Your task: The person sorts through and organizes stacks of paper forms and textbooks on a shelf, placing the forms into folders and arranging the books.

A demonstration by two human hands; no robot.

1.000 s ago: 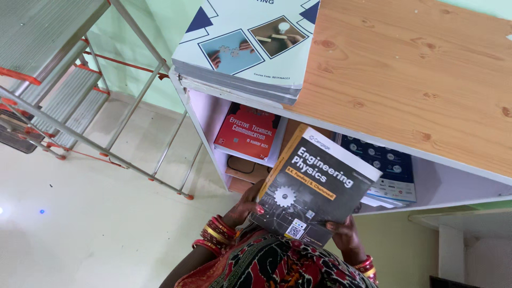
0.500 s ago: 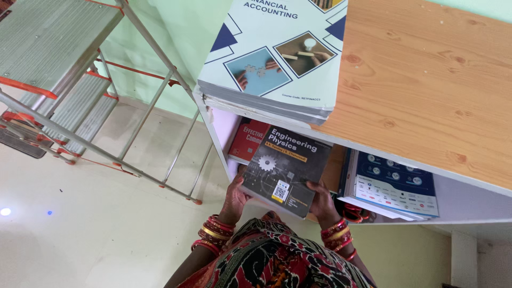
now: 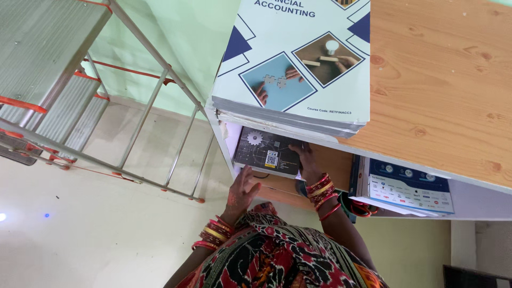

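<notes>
Fingers spread on dark book

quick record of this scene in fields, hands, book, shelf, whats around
left hand: left hand open, fingers spread, just below the dark book, apparently not gripping it
right hand: right hand flat on the dark book's cover
book: dark book with a gear picture, lying in the shelf's upper compartment
shelf top: wooden top with a pale blue book stack at its left end
next compartment: blue book
surroundings: metal stepladder to the left, on a pale floor
</notes>
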